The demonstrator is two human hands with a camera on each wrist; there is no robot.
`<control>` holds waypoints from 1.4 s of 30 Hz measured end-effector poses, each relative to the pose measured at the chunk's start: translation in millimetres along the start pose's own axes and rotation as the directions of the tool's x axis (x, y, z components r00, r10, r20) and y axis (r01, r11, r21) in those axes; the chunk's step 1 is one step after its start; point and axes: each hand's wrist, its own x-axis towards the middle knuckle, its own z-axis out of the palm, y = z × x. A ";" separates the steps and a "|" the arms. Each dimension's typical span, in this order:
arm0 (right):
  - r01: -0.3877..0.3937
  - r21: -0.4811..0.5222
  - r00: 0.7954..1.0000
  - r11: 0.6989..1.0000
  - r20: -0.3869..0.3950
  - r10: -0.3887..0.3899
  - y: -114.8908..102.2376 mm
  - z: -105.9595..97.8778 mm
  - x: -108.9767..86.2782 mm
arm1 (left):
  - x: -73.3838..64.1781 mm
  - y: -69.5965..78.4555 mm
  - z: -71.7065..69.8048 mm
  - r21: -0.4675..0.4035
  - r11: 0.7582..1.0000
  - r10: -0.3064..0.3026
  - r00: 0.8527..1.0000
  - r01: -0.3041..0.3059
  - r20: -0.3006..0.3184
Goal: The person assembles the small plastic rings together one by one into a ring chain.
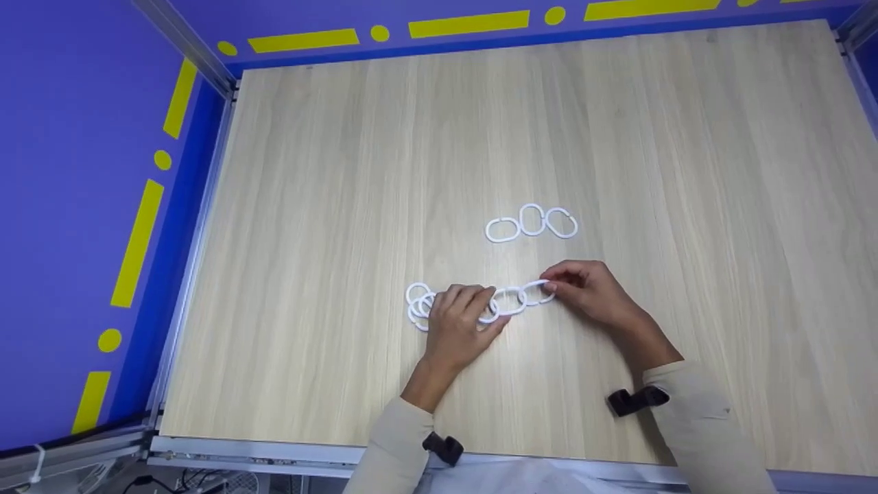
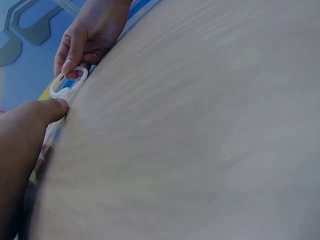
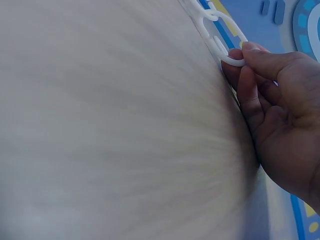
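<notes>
A chain of white plastic links (image 1: 509, 301) runs from left to right on the wooden table, with a bunched end left of my left hand (image 1: 458, 328). That hand lies over the middle of the chain, hiding some links, and holds a link between thumb and fingers. With thumb and fingertips, my right hand (image 1: 586, 291) pinches the rightmost link (image 1: 538, 293). In the right wrist view this end link (image 3: 231, 61) hangs through its neighbour, raised at the pinched side. The left wrist view shows my left thumb (image 2: 47, 111) against the chain.
Farther back on the table (image 1: 343, 206) lie 3 loose white links: a left one (image 1: 503, 240), a middle one (image 1: 531, 234) and a right one (image 1: 562, 237). Blue panels (image 1: 82, 206) with yellow marks border the left and back edges.
</notes>
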 end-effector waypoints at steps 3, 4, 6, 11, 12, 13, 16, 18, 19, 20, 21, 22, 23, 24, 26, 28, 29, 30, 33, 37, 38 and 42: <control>0.017 0.006 1.000 1.000 -0.005 -0.017 1.5 0.7 0.3 | -2.3 -6.5 -3.5 -0.021 1.000 -0.020 1.000 0.019 -0.013; 0.024 0.012 1.000 1.000 -0.006 -0.024 2.1 0.8 0.4 | -3.0 -9.0 -5.0 -0.026 0.999 -0.030 0.999 0.029 -0.018; 0.037 0.018 0.999 0.999 -0.009 -0.037 3.4 1.2 0.7 | -4.4 -14.8 -8.1 -0.024 0.998 -0.053 0.998 0.053 -0.027; 0.050 0.034 0.999 0.998 -0.017 -0.049 3.8 2.7 1.8 | -7.9 -32.4 -18.1 -0.012 0.990 -0.139 0.990 0.139 -0.036; 0.046 0.035 0.999 0.998 -0.017 -0.045 3.4 2.8 1.9 | -8.8 -36.5 -20.2 -0.011 0.987 -0.159 0.987 0.159 -0.037; 0.041 0.036 0.999 0.998 -0.019 -0.041 2.9 2.8 1.8 | -9.5 -40.6 -22.3 -0.014 0.984 -0.181 0.983 0.180 -0.041; 0.028 0.037 0.999 0.999 -0.022 -0.027 2.6 2.7 1.7 | -12.5 -53.0 -27.1 -0.025 0.971 -0.239 0.969 0.238 -0.061; 0.022 0.041 1.000 0.999 -0.023 -0.021 2.4 2.9 1.6 | -13.8 -58.6 -30.2 -0.043 0.959 -0.284 0.956 0.281 -0.069; 0.020 0.040 1.000 0.999 -0.025 -0.019 2.6 3.0 1.6 | -14.4 -60.8 -31.6 -0.056 0.952 -0.303 0.950 0.299 -0.075; 0.018 0.040 1.000 0.999 -0.025 -0.017 2.8 3.2 1.7 | -15.0 -62.5 -32.7 -0.068 0.947 -0.320 0.944 0.315 -0.078; 0.015 0.040 1.000 0.999 -0.026 -0.014 2.8 3.4 1.8 | -15.2 -63.5 -33.9 -0.080 0.941 -0.334 0.939 0.328 -0.080; 0.009 0.040 1.000 0.999 -0.025 -0.008 2.6 3.7 1.8 | -15.2 -64.0 -34.8 -0.091 0.936 -0.347 0.934 0.340 -0.081; 0.005 0.043 1.000 0.999 -0.024 -0.004 2.5 3.9 1.8 | -15.0 -63.9 -35.8 -0.102 0.932 -0.357 0.931 0.348 -0.083; 0.004 0.044 1.000 0.999 -0.024 -0.003 2.2 4.1 1.9 | -14.7 -63.5 -36.3 -0.106 0.930 -0.361 0.928 0.352 -0.089; 0.003 0.047 1.000 0.999 -0.024 -0.001 1.7 4.4 2.0 | -13.3 -61.5 -36.9 -0.106 0.931 -0.359 0.927 0.348 -0.113; 0.005 0.047 1.000 0.999 -0.026 -0.004 1.0 4.7 2.2 | -10.8 -57.5 -36.8 -0.100 0.940 -0.340 0.928 0.328 -0.152; 0.008 0.045 1.000 0.999 -0.027 -0.007 0.7 4.7 2.3 | -8.8 -54.5 -36.5 -0.096 0.946 -0.322 0.931 0.309 -0.174; 0.011 0.041 1.000 0.999 -0.030 -0.010 0.3 4.8 2.4 | -6.5 -50.8 -36.0 -0.091 0.954 -0.299 0.934 0.286 -0.195; 0.019 0.030 0.999 0.999 -0.036 -0.018 -0.2 5.0 2.5 | 2.1 -36.3 -32.1 -0.078 0.981 -0.190 0.949 0.176 -0.251; 0.033 0.021 0.998 0.999 -0.049 -0.032 0.1 6.1 2.6 | 14.3 -9.2 -21.2 -0.055 0.998 -0.005 0.970 -0.008 -0.243; 0.037 0.021 0.998 0.999 -0.053 -0.036 0.2 6.5 2.7 | 17.1 -2.1 -17.7 -0.043 0.998 0.035 0.975 -0.045 -0.218; 0.041 0.023 0.997 0.999 -0.067 -0.040 0.7 9.7 4.1 | 24.5 18.9 -1.7 0.046 0.988 0.148 0.986 -0.144 -0.081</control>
